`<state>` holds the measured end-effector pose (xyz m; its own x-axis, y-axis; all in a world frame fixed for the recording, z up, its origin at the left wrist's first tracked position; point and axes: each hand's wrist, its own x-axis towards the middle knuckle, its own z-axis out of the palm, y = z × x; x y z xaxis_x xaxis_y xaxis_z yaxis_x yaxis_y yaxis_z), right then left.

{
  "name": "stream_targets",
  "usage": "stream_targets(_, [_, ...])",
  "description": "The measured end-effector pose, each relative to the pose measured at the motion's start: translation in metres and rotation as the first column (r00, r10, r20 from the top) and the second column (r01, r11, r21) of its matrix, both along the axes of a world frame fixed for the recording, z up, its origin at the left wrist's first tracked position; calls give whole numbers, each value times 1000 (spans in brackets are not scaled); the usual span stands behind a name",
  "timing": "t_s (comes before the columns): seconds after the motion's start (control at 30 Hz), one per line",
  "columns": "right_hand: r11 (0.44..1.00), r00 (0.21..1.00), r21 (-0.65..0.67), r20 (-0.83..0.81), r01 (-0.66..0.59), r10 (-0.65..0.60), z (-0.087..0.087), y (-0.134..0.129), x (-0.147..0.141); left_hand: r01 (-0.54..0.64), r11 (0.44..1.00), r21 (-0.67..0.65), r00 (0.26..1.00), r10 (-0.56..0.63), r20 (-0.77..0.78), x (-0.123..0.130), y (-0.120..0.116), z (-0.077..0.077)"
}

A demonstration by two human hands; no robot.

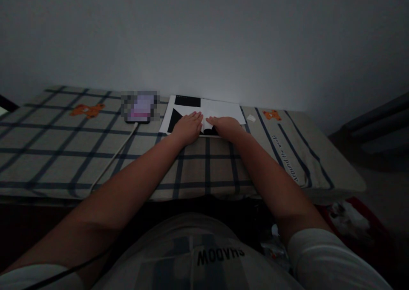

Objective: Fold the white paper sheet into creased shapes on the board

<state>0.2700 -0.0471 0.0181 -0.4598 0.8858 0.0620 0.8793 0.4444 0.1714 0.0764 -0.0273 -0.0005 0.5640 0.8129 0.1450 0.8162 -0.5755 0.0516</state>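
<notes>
A magazine or booklet with black and white pages (220, 106) lies spread on the cloth-covered table against the wall. My left hand (188, 127) rests on its left part, fingers stretched flat over a black-patterned area. On the right part lies my right hand (227, 127), its fingers pointing left and pressing near the middle of the sheet. The fingertips of both hands are close together but apart. Beneath the right palm the paper is hidden, and the dim light blurs its finger detail.
A phone (140, 107) with a blurred screen lies left of the pages, its white cable (115, 153) running to the front edge. A small white scrap (251, 118) sits to the right. The checked tablecloth (64, 153) has bear prints. A red container (361, 222) stands below right.
</notes>
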Motion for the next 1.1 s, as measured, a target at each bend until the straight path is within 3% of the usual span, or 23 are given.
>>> stream_targets(0.1, [1000,999,15,-37,-10,10,2,-2,1,4,1000,10,1000,-4,4,0,0,-1])
stream_targets(0.3, [983,979,62,-97,-171,177,9,-2,4,12,1000,12,1000,-12,-5,-2,1,-2])
stream_targets(0.53, [993,990,25,-73,-119,120,7,-2,7,32,998,54,999,-33,22,-3,-2,2])
stream_targets(0.73, [996,993,6,-76,-85,85,6,-1,6,46,999,15,999,-46,11,-2,-3,4])
stream_targets(1.1, [987,985,64,-77,-147,152,7,1,5,36,999,20,999,-36,7,-3,-3,0])
